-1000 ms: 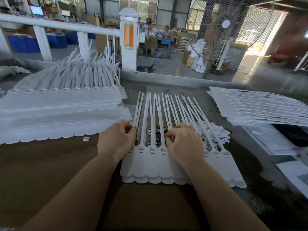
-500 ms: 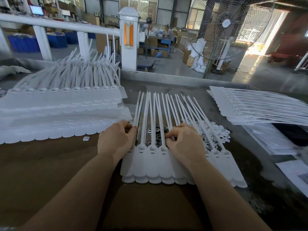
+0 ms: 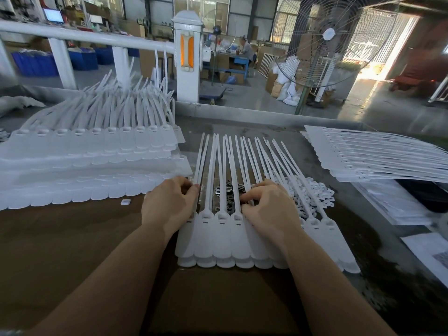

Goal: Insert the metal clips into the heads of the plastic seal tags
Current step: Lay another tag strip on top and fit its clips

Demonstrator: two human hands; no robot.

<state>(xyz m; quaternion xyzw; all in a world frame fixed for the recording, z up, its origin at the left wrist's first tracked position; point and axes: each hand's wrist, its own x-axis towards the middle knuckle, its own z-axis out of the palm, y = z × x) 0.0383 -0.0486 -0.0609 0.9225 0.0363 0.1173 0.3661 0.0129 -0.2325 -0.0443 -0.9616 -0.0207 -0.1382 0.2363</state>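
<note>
Lying centre-frame, strips pointing up-frame, the seal tags sit under both hands: left hand pinching a strip, right hand curled nearest the metal clips, contents unseen.

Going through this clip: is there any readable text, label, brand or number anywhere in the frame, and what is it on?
No text can be read.
Printed sheet at the table's right edge: dark print, too blurred.
Monitor far left in the background: lit screen, content too small.
White sacks by the fan: faint blue marks, illegible.
Seal tags under the left hand and right hand: no print visible.
</note>
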